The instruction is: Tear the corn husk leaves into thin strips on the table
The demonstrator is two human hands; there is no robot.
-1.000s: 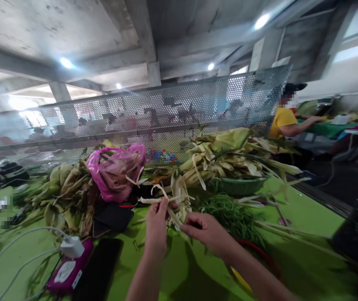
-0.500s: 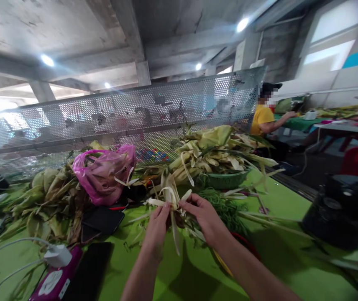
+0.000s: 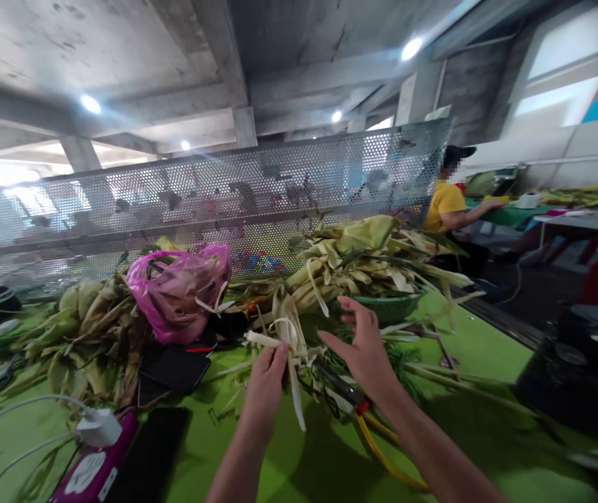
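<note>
The left hand [image 3: 266,381] pinched corn-husk strips [image 3: 297,397] at its fingertips; the right hand [image 3: 369,353] hung spread near the scissors [image 3: 350,392]. Loosening that lone pinch risked the strips slipping apart.

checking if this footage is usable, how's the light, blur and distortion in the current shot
Head view: ceiling lamps flare into white glows; a dark shadow falls on the green tabletop below the hands; the right hand and left hand look slightly soft; wide-angle stretch tilts the perforated screen and ceiling beams; the far right corner darkens; the co-worker's face is pixelated.
</note>
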